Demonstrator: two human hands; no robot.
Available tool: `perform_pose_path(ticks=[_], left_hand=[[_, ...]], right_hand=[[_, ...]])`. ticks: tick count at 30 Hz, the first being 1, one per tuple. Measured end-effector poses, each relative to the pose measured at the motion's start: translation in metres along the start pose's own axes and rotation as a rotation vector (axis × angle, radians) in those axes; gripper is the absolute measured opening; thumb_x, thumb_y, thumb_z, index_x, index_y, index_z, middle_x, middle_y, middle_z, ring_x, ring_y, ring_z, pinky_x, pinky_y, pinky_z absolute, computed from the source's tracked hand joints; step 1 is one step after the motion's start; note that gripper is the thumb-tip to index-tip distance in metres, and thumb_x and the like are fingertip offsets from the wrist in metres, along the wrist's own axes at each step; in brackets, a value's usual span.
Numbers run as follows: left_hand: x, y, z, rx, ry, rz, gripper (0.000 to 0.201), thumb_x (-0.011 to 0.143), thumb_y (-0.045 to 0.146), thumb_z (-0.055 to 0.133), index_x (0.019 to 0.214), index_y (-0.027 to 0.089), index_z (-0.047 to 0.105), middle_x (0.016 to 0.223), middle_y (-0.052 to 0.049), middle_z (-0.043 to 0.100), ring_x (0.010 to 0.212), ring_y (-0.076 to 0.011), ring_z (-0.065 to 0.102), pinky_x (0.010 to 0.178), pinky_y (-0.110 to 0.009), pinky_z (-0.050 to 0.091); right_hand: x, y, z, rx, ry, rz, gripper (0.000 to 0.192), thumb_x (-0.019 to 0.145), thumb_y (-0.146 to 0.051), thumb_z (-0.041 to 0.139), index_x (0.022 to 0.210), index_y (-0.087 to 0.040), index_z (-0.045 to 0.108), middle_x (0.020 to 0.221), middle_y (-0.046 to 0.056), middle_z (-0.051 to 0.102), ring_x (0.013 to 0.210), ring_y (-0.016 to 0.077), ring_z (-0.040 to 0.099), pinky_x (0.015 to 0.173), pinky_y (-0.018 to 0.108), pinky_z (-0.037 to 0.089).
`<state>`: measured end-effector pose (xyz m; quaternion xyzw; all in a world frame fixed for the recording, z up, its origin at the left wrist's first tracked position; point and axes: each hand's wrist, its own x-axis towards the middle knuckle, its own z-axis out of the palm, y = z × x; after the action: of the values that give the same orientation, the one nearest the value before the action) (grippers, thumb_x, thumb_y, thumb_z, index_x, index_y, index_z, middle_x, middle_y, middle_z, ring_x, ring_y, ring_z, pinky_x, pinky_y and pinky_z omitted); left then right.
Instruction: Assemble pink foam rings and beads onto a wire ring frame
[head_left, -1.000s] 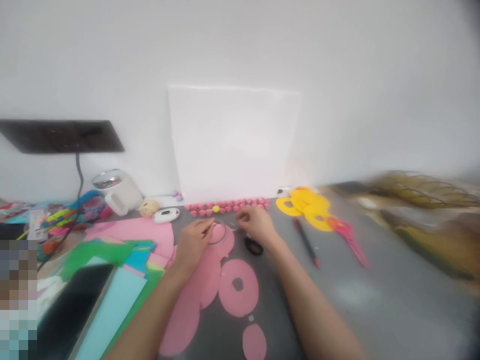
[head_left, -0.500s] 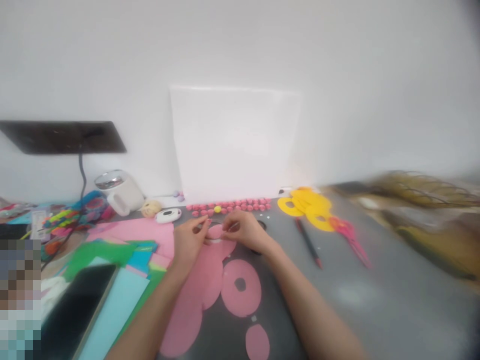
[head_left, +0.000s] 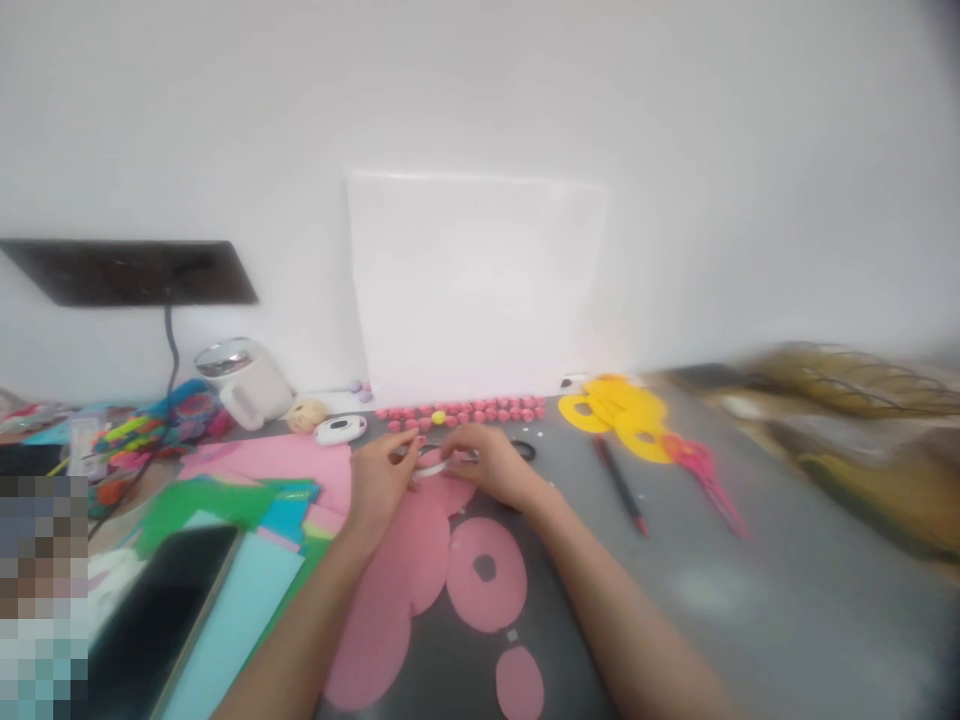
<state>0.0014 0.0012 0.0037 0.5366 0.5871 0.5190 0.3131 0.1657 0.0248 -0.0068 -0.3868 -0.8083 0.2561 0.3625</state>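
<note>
Over overlapping rounded pink paper cutouts [head_left: 424, 555] on the grey table [head_left: 750, 630], the left hand [head_left: 376, 484] pinches one end of a thin white curved band [head_left: 431, 469]; the right hand [head_left: 493, 466] pinches its other end; small round pink pieces [head_left: 491, 412] lie in rows beyond.

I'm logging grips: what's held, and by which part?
A thin whitish band, seemingly pinched at its left side by the left hand, right side by the right hand.

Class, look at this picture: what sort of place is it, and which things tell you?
Probably a craft workspace, perhaps at home: a grey table against a wall, with pink cut-outs, yellow cut-outs and pink scissors on it.
</note>
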Motion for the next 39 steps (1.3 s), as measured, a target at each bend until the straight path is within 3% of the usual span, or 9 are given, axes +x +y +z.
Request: perform_pose_path(ticks=[6,19,21,24,26,28,30,34,39], left_hand=[[-0.001,0.002,0.001,-0.08,-0.016,-0.096,0.032,0.069,0.032,0.066,0.093,0.012,0.071,0.065,-0.004,0.071,0.044,-0.0186,0.064,0.044,-0.03,0.056],[-0.005,0.004,0.005,-0.156,0.037,-0.07,0.036,0.068,0.037,0.069,0.094,0.013,0.07,0.073,-0.004,0.072,0.046,-0.0157,0.064,0.048,-0.03,0.059],[-0.004,0.004,0.004,-0.153,0.039,-0.073,0.036,0.068,0.037,0.068,0.095,0.013,0.07,0.072,-0.004,0.072,0.045,-0.0158,0.064,0.048,-0.03,0.059],[-0.003,0.003,0.003,-0.147,0.055,-0.078,0.037,0.069,0.036,0.068,0.096,0.012,0.07,0.066,-0.003,0.071,0.044,-0.0165,0.064,0.048,-0.03,0.059],[-0.002,0.003,0.002,-0.147,0.062,-0.077,0.037,0.069,0.035,0.068,0.097,0.011,0.07,0.062,-0.003,0.07,0.043,-0.0168,0.063,0.048,-0.031,0.059],[-0.002,0.001,0.002,-0.156,0.069,-0.069,0.037,0.069,0.035,0.067,0.097,0.011,0.07,0.061,-0.003,0.07,0.043,-0.017,0.063,0.047,-0.031,0.058],[-0.001,0.001,0.002,-0.165,0.082,-0.06,0.036,0.069,0.036,0.067,0.096,0.011,0.07,0.064,-0.003,0.071,0.044,-0.0169,0.064,0.046,-0.031,0.058],[-0.001,0.001,0.003,-0.181,0.094,-0.058,0.037,0.068,0.036,0.067,0.095,0.011,0.069,0.07,-0.005,0.071,0.044,-0.0162,0.064,0.045,-0.03,0.058],[-0.002,0.002,0.003,-0.189,0.081,-0.052,0.037,0.068,0.036,0.066,0.095,0.01,0.069,0.071,-0.005,0.071,0.045,-0.0157,0.064,0.047,-0.03,0.059]], right_hand=[[0.002,0.0,0.005,0.273,0.237,-0.019,0.018,0.071,-0.023,0.067,0.088,-0.02,0.063,0.099,0.007,0.063,0.097,0.0185,0.059,0.082,0.033,0.049],[0.002,-0.017,0.024,0.127,0.445,-0.111,0.008,0.073,-0.019,0.066,0.08,-0.021,0.064,0.097,0.009,0.065,0.094,0.0203,0.062,0.086,0.037,0.049],[0.001,-0.019,0.026,0.142,0.438,-0.113,0.022,0.075,-0.019,0.064,0.096,-0.022,0.062,0.102,0.009,0.064,0.094,0.0194,0.061,0.085,0.036,0.05],[0.003,-0.019,0.022,0.205,0.422,-0.064,0.059,0.075,-0.021,0.063,0.129,-0.024,0.04,0.113,0.01,0.059,0.094,0.0179,0.061,0.084,0.035,0.051],[0.005,-0.014,0.01,0.162,0.428,-0.007,0.057,0.076,-0.02,0.06,0.13,-0.022,0.04,0.11,0.01,0.061,0.093,0.0178,0.061,0.084,0.035,0.05],[0.005,-0.007,-0.009,0.0,0.369,0.091,0.03,0.077,-0.016,0.054,0.106,-0.019,0.06,0.098,0.008,0.066,0.089,0.0185,0.061,0.083,0.035,0.048],[0.003,0.001,-0.028,-0.133,0.174,0.211,0.024,0.072,-0.008,0.054,0.09,-0.018,0.066,0.091,0.006,0.068,0.084,0.0186,0.062,0.078,0.032,0.048],[-0.013,0.005,-0.051,-0.464,-0.221,0.34,0.031,0.058,-0.005,0.066,0.086,-0.017,0.067,0.086,0.008,0.066,0.081,0.0216,0.06,0.069,0.028,0.044],[-0.031,-0.007,-0.046,-0.657,-0.314,0.386,0.028,0.064,-0.009,0.064,0.092,-0.014,0.063,0.1,0.013,0.056,0.085,0.0216,0.057,0.07,0.027,0.041]])
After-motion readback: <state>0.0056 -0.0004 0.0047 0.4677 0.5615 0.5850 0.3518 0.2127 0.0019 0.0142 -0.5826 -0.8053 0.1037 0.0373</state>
